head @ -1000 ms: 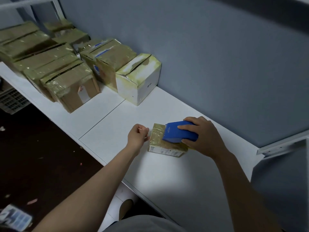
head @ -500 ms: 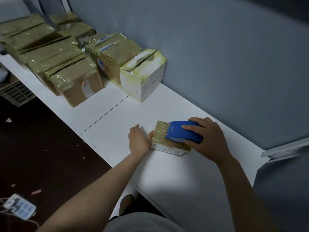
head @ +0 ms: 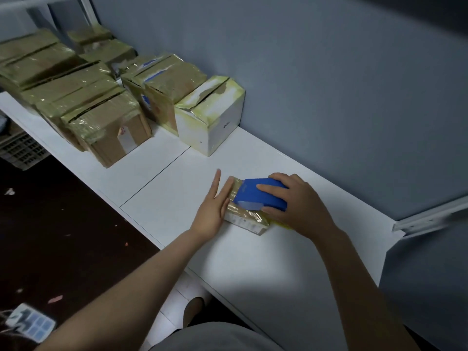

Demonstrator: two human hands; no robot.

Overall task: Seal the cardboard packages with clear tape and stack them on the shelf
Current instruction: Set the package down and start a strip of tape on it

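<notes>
A long white shelf board (head: 253, 262) ran along the wall, its near end cut off by the frame. At its far left stood brown cardboard boxes wrapped in shiny tape (head: 76, 97), overlapping and cropped, so no sure count was possible. One white carton with yellowed tape (head: 210, 122) stood beside them. One small flat tape-covered package (head: 247, 219) lay on the shelf nearer the person. The left hand (head: 212, 209) pressed its side with straight fingers. The right hand (head: 298, 206) clasped one blue plastic tape dispenser (head: 255, 196) on top, hiding its rear.
</notes>
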